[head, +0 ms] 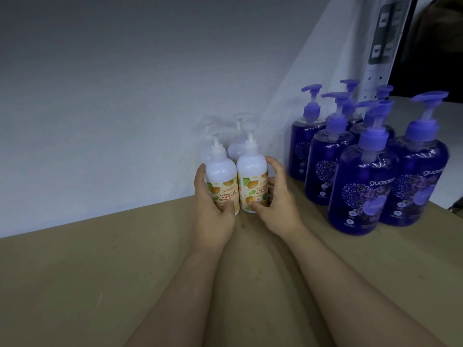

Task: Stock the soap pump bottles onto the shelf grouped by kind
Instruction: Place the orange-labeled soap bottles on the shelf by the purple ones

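Several white pump bottles with orange fruit labels stand together at the back of the brown shelf (100, 284), against the pale wall. My left hand (213, 216) wraps the front left white bottle (221, 176). My right hand (278, 204) cups the front right white bottle (251, 176), fingers curled round its side and thumb at its base. Two more white bottles (235, 147) stand right behind them. To the right, several purple pump bottles (363, 186) stand in a tight cluster, apart from the white ones.
The pale wall (100, 96) rises straight behind the bottles. A white perforated shelf upright (373, 78) stands behind the purple cluster. The shelf board extends left of and in front of the white bottles.
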